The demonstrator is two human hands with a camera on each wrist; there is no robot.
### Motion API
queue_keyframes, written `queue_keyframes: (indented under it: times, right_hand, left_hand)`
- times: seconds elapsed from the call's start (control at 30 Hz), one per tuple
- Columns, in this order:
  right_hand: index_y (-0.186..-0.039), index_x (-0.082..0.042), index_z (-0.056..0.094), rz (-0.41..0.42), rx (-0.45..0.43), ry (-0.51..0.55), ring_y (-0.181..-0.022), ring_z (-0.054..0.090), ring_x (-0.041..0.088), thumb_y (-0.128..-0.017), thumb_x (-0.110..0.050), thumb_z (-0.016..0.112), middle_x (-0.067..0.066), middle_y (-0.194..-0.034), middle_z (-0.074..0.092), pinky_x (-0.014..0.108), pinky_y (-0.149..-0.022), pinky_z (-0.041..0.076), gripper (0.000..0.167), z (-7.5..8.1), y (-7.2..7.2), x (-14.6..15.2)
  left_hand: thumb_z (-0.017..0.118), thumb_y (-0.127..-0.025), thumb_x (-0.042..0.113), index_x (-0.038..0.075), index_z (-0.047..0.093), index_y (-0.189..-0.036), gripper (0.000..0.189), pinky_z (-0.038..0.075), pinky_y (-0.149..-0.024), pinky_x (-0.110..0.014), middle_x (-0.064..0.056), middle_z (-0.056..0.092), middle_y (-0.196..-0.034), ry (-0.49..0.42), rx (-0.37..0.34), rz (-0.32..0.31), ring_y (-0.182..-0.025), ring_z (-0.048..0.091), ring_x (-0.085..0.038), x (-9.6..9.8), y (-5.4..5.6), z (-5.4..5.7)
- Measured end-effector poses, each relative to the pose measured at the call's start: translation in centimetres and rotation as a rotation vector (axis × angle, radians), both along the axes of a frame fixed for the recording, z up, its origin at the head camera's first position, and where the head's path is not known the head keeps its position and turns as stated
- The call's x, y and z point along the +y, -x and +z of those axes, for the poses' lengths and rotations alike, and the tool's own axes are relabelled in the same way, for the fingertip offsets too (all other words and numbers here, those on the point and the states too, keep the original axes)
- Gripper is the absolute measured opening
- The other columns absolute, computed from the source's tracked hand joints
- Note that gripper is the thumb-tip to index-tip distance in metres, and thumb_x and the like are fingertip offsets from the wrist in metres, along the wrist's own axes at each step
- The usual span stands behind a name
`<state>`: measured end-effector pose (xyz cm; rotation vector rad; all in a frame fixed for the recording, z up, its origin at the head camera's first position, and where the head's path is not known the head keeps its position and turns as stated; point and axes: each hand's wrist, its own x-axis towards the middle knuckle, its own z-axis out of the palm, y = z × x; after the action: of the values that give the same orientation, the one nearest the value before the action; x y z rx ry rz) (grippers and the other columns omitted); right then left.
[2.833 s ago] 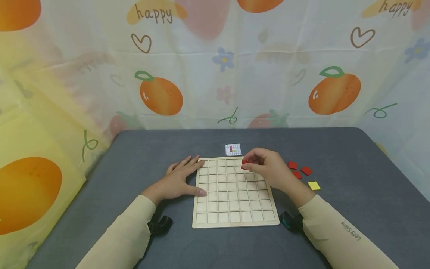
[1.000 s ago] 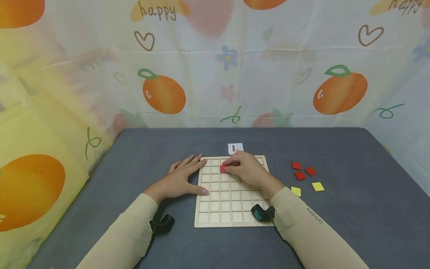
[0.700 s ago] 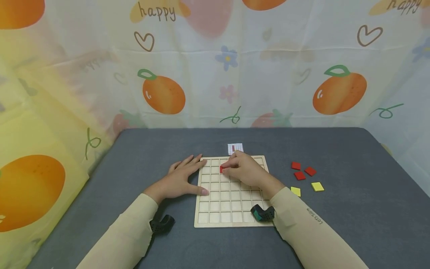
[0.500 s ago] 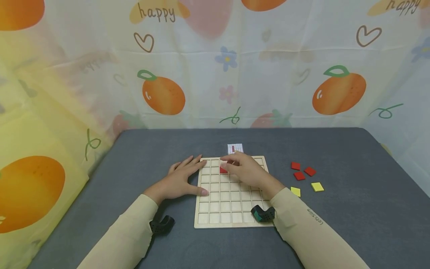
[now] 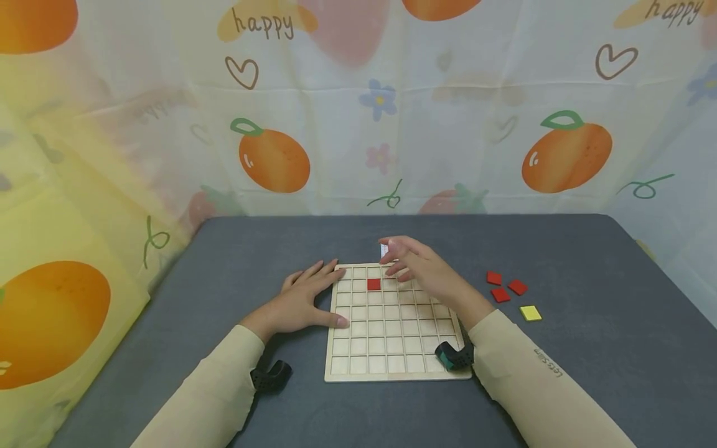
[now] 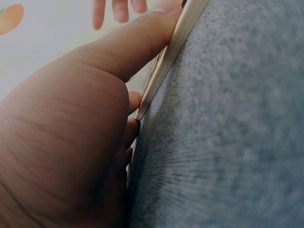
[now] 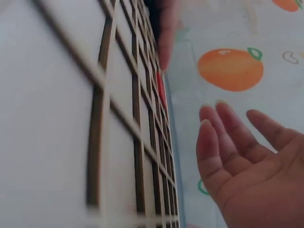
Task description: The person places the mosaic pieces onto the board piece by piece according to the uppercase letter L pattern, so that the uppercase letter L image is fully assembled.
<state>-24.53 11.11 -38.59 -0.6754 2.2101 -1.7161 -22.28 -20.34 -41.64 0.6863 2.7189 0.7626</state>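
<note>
A pale wooden grid board point(image 5: 386, 377) lies on the dark table, with one red square tile point(image 5: 373, 284) in a cell of its second row from the far edge. My left hand point(image 5: 299, 303) is spread over the board's left edge, thumb and fingertips resting on the rim; the left wrist view shows the thumb point(image 6: 137, 42) on the wooden edge. Above the board's far right part hovers my right hand point(image 5: 428, 270), fingers loosely extended and holding nothing. In the right wrist view that hand point(image 7: 256, 161) is off the board's surface, and the red tile point(image 7: 161, 88) shows edge-on.
Right of the board lie three loose red tiles point(image 5: 500, 295) and a yellow tile point(image 5: 530, 313). Behind the board is a small printed grid card point(image 5: 383, 250), mostly hidden by my right hand. A patterned cloth point(image 5: 336, 124) hangs behind the table point(image 5: 269, 242).
My right hand carried the red tile leftward over the board and set it in a cell. It has since let go and drawn up and right. My left hand has stayed in place.
</note>
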Motion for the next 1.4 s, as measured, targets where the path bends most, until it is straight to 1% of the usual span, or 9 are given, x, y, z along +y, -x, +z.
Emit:
queue_keyframes:
  times: [0.13,0.23,0.33,0.43,0.63,0.87,1.1,1.23,1.4]
  right_hand:
    - [-0.163,-0.01,0.049,-0.004,-0.005,0.011,-0.121,0.065,0.04,-0.119,-0.051,0.038,0.018,-0.139,0.062,0.059,-0.102,0.052,0.061,0.7,0.1,1.5]
    - [-0.164,-0.007,0.046,-0.013,0.002,0.012,-0.122,0.063,0.041,-0.119,-0.049,0.036,0.02,-0.141,0.061,0.058,-0.103,0.051,0.062,0.9,0.2,2.9]
    - [-0.166,-0.003,0.042,-0.018,0.012,0.009,-0.124,0.062,0.042,-0.12,-0.047,0.035,0.023,-0.142,0.06,0.06,-0.104,0.049,0.063,1.0,0.3,4.3]
    - [-0.167,-0.003,0.041,-0.035,0.02,-0.007,-0.129,0.059,0.043,-0.119,-0.048,0.034,0.023,-0.143,0.06,0.064,-0.106,0.045,0.065,1.1,0.3,5.8]
    - [-0.167,-0.006,0.041,-0.068,0.052,-0.027,-0.137,0.054,0.048,-0.119,-0.053,0.03,0.025,-0.144,0.06,0.066,-0.111,0.041,0.068,1.2,0.0,8.4]
    - [-0.168,-0.006,0.04,-0.12,0.074,-0.09,-0.137,0.055,0.044,-0.12,-0.052,0.025,0.023,-0.144,0.059,0.064,-0.112,0.041,0.068,0.8,-0.6,11.1]
    - [-0.169,-0.004,0.038,-0.144,0.081,-0.14,-0.138,0.054,0.046,-0.12,-0.05,0.021,0.026,-0.146,0.056,0.067,-0.111,0.042,0.069,0.1,-1.0,13.7]
    - [-0.169,-0.004,0.037,-0.172,0.081,-0.188,-0.137,0.053,0.043,-0.12,-0.049,0.021,0.025,-0.147,0.056,0.06,-0.11,0.044,0.068,0.0,-1.1,15.2]
    - [-0.168,-0.001,0.035,-0.205,0.074,-0.225,-0.136,0.052,0.041,-0.121,-0.044,0.026,0.025,-0.147,0.055,0.04,-0.107,0.046,0.064,-0.7,-1.0,16.8]
  left_hand:
    - [0.082,-0.085,0.074,0.021,0.03,-0.175,0.116,-0.001,-0.123,-0.065,-0.002,0.013,-0.181,-0.002,-0.001,0.002,-0.166,0.001,-0.031,-0.1,0.0,-0.2]
    - [0.082,-0.085,0.073,0.021,0.03,-0.175,0.116,-0.001,-0.123,-0.065,-0.002,0.013,-0.181,-0.006,-0.003,0.002,-0.166,0.001,-0.031,-0.1,0.0,-0.1]
    - [0.083,-0.085,0.073,0.021,0.03,-0.175,0.116,-0.001,-0.123,-0.065,-0.003,0.013,-0.181,-0.008,-0.002,0.0,-0.166,0.001,-0.031,-0.1,-0.1,0.0]
    - [0.082,-0.085,0.073,0.021,0.03,-0.175,0.116,-0.001,-0.123,-0.065,-0.002,0.013,-0.181,-0.004,-0.003,-0.001,-0.166,0.001,-0.031,-0.1,-0.1,0.0]
    - [0.083,-0.085,0.073,0.021,0.03,-0.175,0.117,-0.002,-0.124,-0.064,-0.002,0.013,-0.181,-0.005,-0.01,0.001,-0.166,0.0,-0.03,-0.1,-0.1,0.1]
    - [0.083,-0.085,0.073,0.021,0.03,-0.175,0.116,-0.002,-0.124,-0.065,-0.002,0.013,-0.181,-0.01,-0.008,0.001,-0.166,0.0,-0.03,-0.2,-0.1,0.0]
    - [0.082,-0.086,0.073,0.023,0.029,-0.175,0.115,-0.001,-0.124,-0.064,-0.001,0.013,-0.181,-0.005,-0.01,-0.005,-0.166,0.0,-0.029,-0.1,0.0,0.0]
    - [0.082,-0.085,0.075,0.024,0.029,-0.175,0.116,-0.001,-0.124,-0.063,0.0,0.012,-0.181,0.0,-0.007,-0.006,-0.166,0.0,-0.028,-0.1,0.0,0.0]
    - [0.081,-0.084,0.076,0.025,0.028,-0.175,0.117,-0.001,-0.124,-0.062,0.001,0.011,-0.181,-0.004,-0.006,-0.007,-0.166,-0.001,-0.026,-0.2,0.1,-0.3]
